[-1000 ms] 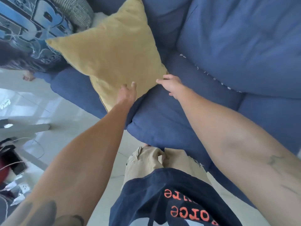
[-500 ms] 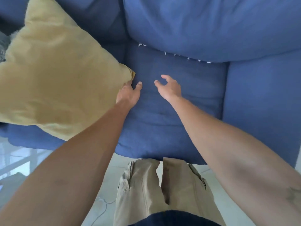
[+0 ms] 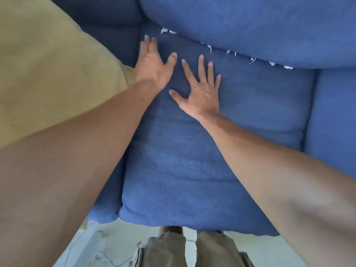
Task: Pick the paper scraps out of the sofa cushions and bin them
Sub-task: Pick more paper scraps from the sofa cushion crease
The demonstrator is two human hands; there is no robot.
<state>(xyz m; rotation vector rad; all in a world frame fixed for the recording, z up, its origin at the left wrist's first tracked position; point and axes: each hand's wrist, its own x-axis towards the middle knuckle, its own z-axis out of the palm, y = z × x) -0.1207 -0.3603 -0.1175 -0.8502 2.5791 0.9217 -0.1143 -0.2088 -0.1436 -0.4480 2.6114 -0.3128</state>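
Note:
Several small white paper scraps (image 3: 252, 59) lie in a row along the crease between the blue seat cushion (image 3: 185, 160) and the blue back cushion (image 3: 250, 24); the leftmost scrap (image 3: 165, 31) sits just beyond my left fingertips. My left hand (image 3: 154, 64) reaches flat over the seat cushion's far left corner, fingers apart, holding nothing. My right hand (image 3: 200, 89) is spread open over the seat cushion, a hand's width short of the crease, also with nothing in it.
A yellow throw pillow (image 3: 54, 74) lies at the left, touching my left forearm. Another blue seat cushion (image 3: 333, 122) adjoins on the right. Pale tiled floor (image 3: 119, 243) with a thin cable shows below the sofa's front edge, by my khaki trousers.
Both hands have moved forward toward the crease and spread their fingers. My left hand has come off the yellow pillow's corner. The view has moved closer over the seat cushion.

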